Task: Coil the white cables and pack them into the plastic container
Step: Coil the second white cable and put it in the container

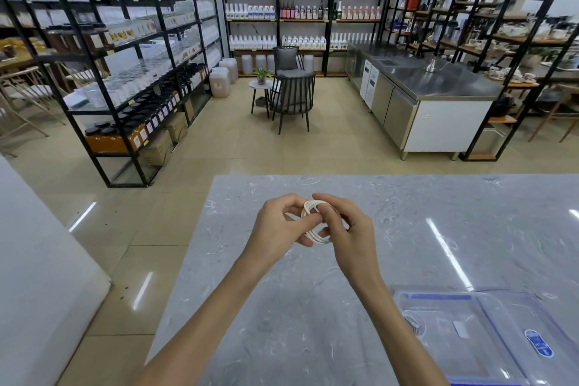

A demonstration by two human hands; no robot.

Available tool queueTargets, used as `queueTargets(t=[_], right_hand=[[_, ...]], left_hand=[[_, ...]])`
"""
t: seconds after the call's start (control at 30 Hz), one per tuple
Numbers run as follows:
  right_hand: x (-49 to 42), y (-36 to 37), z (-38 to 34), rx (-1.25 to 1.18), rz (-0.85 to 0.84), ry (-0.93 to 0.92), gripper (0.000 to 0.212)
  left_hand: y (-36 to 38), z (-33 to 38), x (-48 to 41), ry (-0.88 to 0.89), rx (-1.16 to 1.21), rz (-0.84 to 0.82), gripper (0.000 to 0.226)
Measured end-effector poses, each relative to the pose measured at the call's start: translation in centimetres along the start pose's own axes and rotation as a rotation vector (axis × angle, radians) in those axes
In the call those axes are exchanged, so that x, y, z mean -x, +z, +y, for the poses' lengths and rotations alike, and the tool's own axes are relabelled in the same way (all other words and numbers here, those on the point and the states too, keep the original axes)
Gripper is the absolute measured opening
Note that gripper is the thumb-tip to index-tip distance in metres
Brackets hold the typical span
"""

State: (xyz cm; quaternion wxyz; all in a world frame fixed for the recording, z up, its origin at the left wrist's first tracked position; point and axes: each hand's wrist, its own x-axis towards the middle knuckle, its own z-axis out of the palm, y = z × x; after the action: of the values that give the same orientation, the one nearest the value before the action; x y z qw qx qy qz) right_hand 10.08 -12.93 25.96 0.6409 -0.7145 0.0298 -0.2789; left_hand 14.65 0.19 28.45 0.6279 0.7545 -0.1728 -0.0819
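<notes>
A white cable [314,236], wound into a small coil of several loops, is held above the grey marble table [282,307] between both hands. My left hand [280,226] grips the coil's left side with thumb and fingers. My right hand [346,229] pinches its right side, fingers curled over the top. The clear plastic container [488,338] with blue trim sits on the table at the lower right. Another coiled white cable [413,321] lies inside it near its left wall.
The table's left edge runs diagonally from the far corner toward me, with tiled floor beyond. A white surface [37,260] stands at the left. Black shelving racks, a chair and a steel counter [438,84] stand far off across the room.
</notes>
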Motion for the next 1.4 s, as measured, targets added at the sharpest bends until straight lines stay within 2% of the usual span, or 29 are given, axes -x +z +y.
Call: queueTargets(t=[0.07, 0.2, 0.3, 0.47, 0.53, 0.6, 0.67, 0.77, 0.83, 0.97, 1.03, 1.1, 1.2, 1.3, 1.4], right_hand=[[0.1, 0.3, 0.4, -0.011, 0.011, 0.038, 0.022], [-0.3, -0.3, 0.4, -0.092, -0.078, 0.112, 0.022], [-0.7, -0.5, 0.0, -0.152, -0.214, 0.172, 0.018], [-1.5, -1.5, -1.0, -0.436, -0.431, 0.475, 0.024], [-1.6, -1.7, -1.1, -0.485, -0.363, 0.544, 0.028], [-1.3, -1.6, -1.1, -0.506, -0.215, 0.555, 0.03], [-0.8, -1.5, -1.1, -0.546, -0.117, 0.551, 0.032], [-0.1, -1.6, -1.5, -0.569, -0.03, 0.49, 0.023], [0.1, -1.4, -1.6, -0.525, 0.044, 0.416, 0.014], [0.2, -0.8, -1.5, -0.447, 0.157, 0.333, 0.015], [0.1, -0.6, -1.2, -0.447, 0.267, 0.331, 0.017], [0.1, -0.2, -0.7, -0.39, 0.411, 0.29, 0.019], [0.4, 0.3, -0.1, -0.218, 0.546, 0.149, 0.025], [0.9, 0.6, 0.4, -0.15, 0.532, 0.057, 0.03], [1.0, 0.6, 0.8, -0.088, 0.446, 0.011, 0.028]], left_hand=[[-0.3, -0.1, -0.1, -0.089, 0.114, -0.094, 0.02], [-2.2, -0.5, 0.2, -0.218, 0.466, -0.484, 0.03], [-2.5, -1.0, 0.1, -0.293, 0.647, -0.566, 0.035], [-2.0, -1.1, 0.1, -0.296, 0.619, -0.522, 0.038], [-1.9, -1.0, 0.2, -0.29, 0.571, -0.501, 0.029], [-1.6, -0.8, 0.5, -0.251, 0.506, -0.466, 0.012], [-1.2, -0.5, 0.7, -0.197, 0.433, -0.422, 0.011], [-1.0, -0.3, 1.0, -0.17, 0.38, -0.404, 0.02], [-1.1, -0.3, 1.1, -0.194, 0.424, -0.432, 0.02], [-0.5, 0.0, 1.2, -0.215, 0.478, -0.404, 0.013], [0.5, 0.2, 1.2, -0.155, 0.297, -0.283, 0.008], [1.8, 0.3, 1.6, -0.097, 0.11, -0.159, 0.012], [3.5, -0.2, 2.8, -0.071, -0.032, -0.08, 0.013], [4.1, -0.9, 4.1, -0.042, -0.157, -0.001, 0.021], [3.5, -0.9, 5.1, 0.093, -0.393, 0.076, 0.028]])
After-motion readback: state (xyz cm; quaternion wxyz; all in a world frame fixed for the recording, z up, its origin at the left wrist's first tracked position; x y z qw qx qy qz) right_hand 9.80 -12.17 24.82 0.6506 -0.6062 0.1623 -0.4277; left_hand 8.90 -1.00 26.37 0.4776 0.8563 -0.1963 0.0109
